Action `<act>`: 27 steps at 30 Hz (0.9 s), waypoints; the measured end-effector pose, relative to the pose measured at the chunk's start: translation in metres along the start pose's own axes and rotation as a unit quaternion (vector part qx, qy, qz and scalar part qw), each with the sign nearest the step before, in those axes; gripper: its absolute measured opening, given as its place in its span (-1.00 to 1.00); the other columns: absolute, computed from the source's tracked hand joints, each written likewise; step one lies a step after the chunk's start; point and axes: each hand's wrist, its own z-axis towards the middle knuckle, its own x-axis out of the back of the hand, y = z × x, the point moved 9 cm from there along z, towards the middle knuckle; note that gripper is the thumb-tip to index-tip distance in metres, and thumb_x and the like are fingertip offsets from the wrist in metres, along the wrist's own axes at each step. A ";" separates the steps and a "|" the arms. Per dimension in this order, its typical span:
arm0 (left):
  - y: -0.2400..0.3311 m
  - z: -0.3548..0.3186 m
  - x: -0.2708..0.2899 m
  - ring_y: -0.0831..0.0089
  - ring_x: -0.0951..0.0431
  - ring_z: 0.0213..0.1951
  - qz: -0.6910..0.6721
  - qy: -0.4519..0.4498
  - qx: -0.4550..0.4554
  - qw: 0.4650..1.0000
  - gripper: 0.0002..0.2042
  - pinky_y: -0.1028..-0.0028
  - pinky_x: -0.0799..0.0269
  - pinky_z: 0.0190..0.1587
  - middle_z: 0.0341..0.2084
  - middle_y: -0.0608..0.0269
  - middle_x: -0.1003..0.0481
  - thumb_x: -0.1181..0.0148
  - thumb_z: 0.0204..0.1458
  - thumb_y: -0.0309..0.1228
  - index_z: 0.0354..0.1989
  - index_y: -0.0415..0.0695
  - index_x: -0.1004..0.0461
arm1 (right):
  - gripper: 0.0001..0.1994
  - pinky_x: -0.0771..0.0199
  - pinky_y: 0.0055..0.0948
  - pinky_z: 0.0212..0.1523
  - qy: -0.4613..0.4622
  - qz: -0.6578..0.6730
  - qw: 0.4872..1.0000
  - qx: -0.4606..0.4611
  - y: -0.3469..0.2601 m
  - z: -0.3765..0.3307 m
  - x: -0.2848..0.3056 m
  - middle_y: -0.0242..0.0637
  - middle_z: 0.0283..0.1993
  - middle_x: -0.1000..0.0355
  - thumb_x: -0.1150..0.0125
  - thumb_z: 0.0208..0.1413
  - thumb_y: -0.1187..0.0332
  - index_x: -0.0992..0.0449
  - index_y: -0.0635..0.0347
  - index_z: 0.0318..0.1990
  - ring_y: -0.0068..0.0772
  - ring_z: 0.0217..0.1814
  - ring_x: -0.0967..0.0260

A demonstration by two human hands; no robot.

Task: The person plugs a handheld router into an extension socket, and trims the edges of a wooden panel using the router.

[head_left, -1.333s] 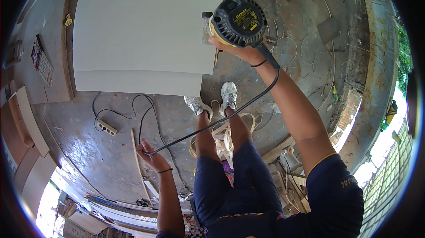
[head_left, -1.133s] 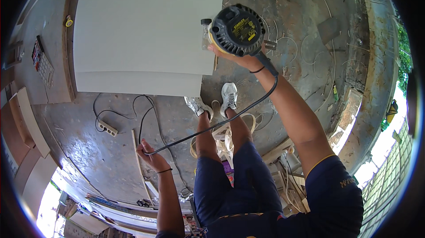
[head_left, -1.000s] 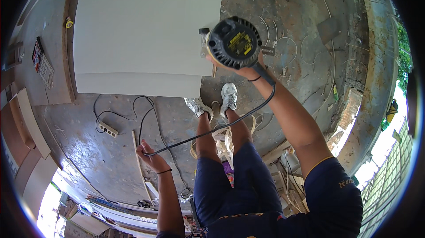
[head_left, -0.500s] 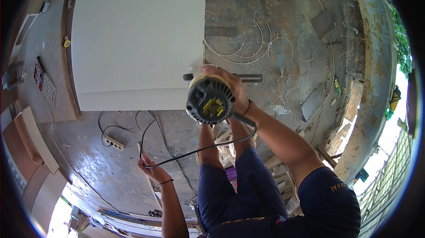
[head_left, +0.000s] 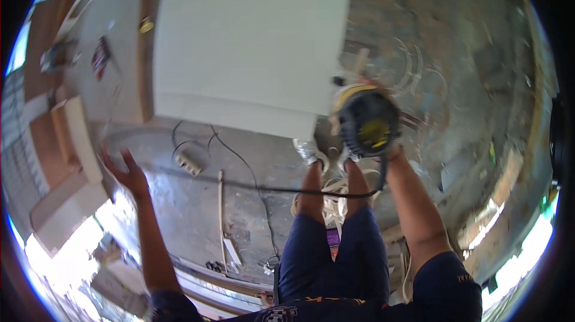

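My right hand [head_left: 382, 88] grips a black and yellow corded power tool [head_left: 368, 123], which looks like a router. I see it from above, beside the right edge of a large white panel [head_left: 251, 40]; its body hides most of my fingers. A black cord [head_left: 299, 191] runs from the tool across my legs toward the left, where it blurs. Out to the left, my left hand [head_left: 127, 173] is open with its fingers spread. The blurred cord passes close to that hand, and I cannot tell whether they touch.
On the floor below the panel lies a power strip [head_left: 188, 164] with a cable. Thin pale strips [head_left: 413, 67] curl on the floor to the right, and more are heaped around my feet. A workbench [head_left: 123, 64] stands left of the panel, with boards [head_left: 78, 136] near it.
My left hand has let go of the cord and swung out to the left, fingers spreading. The view has shifted, so the panel and the tool now appear farther right.
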 end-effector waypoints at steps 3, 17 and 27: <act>0.061 0.140 0.009 0.15 -0.34 0.17 -0.055 0.085 -0.118 0.988 -0.46 0.30 -0.23 0.21 0.14 -0.11 -0.31 -0.18 0.17 -0.29 0.23 -0.33 -0.19 | -0.40 -0.30 -0.24 0.20 -0.041 -0.157 0.981 0.108 -0.015 0.017 -0.005 -0.14 0.08 -0.35 -0.49 -0.13 0.26 -0.37 0.16 0.09 -0.19 0.13 -0.31; 0.165 0.088 -0.230 -0.07 -0.23 0.27 -0.239 -0.150 -0.022 0.959 -0.32 0.19 -0.20 0.23 0.22 -0.19 -0.24 0.01 0.16 0.12 0.31 -0.09 -0.10 | -0.42 -0.43 -0.36 0.06 -0.052 -0.244 0.948 0.199 -0.041 0.067 -0.004 -0.31 -0.02 -0.44 -0.47 -0.08 0.28 -0.38 0.18 0.11 -0.38 0.00 -0.40; 0.165 -0.035 -0.288 0.15 0.36 0.46 -0.264 -0.277 0.156 0.911 -0.05 0.10 0.53 0.40 0.43 -0.07 0.21 0.18 0.14 0.25 0.42 -0.20 0.44 | -0.60 -0.45 -0.44 -0.02 -0.104 -0.115 0.983 0.097 -0.012 0.091 -0.025 -0.37 -0.14 -0.45 -0.44 -0.05 0.31 -0.47 0.17 -0.06 -0.51 -0.11 -0.42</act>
